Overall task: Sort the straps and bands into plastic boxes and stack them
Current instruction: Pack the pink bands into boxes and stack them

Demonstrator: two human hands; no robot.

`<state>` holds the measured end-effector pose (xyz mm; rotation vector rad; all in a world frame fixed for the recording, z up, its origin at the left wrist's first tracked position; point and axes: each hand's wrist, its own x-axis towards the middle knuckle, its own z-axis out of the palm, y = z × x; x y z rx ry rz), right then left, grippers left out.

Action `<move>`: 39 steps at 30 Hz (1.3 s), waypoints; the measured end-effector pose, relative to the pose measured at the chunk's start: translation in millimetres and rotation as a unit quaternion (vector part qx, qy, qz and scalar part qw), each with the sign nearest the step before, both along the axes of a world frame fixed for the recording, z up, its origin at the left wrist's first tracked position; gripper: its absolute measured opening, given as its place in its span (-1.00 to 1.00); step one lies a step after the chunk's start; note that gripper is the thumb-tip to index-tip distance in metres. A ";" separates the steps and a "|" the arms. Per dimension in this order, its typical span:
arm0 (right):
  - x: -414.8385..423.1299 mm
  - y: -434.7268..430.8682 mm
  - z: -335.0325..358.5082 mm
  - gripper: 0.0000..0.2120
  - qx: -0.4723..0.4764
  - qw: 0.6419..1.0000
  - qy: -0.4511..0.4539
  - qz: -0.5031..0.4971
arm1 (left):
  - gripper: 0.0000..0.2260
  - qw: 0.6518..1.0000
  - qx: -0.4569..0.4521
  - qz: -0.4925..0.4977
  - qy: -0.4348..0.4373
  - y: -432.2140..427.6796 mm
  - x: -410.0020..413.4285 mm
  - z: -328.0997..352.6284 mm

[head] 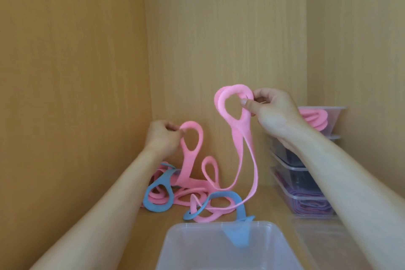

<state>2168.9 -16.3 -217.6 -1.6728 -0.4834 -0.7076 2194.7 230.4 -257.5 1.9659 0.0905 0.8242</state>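
One wooden shelf (pixel 153 226) carries everything. A stack of clear plastic boxes (pixel 306 209) stands at the right and an open clear plastic box (pixel 175 247) sits nearest. Behind that box lies a tangled pile of pink and blue stretchy bands (pixel 197 193). The right hand (pixel 274 114) pinches a raised loop of a long pink band (pixel 254 173), and the left hand (pixel 162 136) pinches a lower pink loop. Lift slowly and ease the pink clear of the blue before folding it into a box.
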 end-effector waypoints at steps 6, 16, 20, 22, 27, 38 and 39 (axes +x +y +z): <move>-1.4 -1.0 -0.1 -0.95 0.019 0.998 0.025 0.055 | -0.90 0.975 -0.135 -0.149 -0.099 -21.3 -25.0 25.8; -2.7 1.8 0.2 -0.90 0.047 0.983 0.059 0.165 | -0.82 0.934 -0.114 -0.333 -0.064 -39.7 -49.0 35.3; 0.7 4.1 -2.5 -0.90 0.049 0.988 0.071 0.126 | -0.75 0.895 -0.160 -0.415 -0.019 -41.4 -53.9 41.9; 2.8 5.3 -2.3 -0.90 0.052 0.990 0.071 0.112 | -0.77 0.882 -0.158 -0.444 -0.005 -39.8 -54.6 42.9; 4.4 6.7 -4.2 -0.94 0.060 0.990 0.070 0.107 | -0.77 0.891 -0.126 -0.436 -0.012 -39.3 -51.6 38.1; 1.3 9.3 -9.1 -0.83 0.084 0.960 0.099 0.249 | -0.88 0.849 -0.141 -0.509 0.001 -33.5 -51.6 36.8; 1.2 8.9 -9.4 -0.85 0.081 0.956 0.104 0.260 | -0.88 0.844 -0.137 -0.518 0.004 -33.6 -52.4 37.3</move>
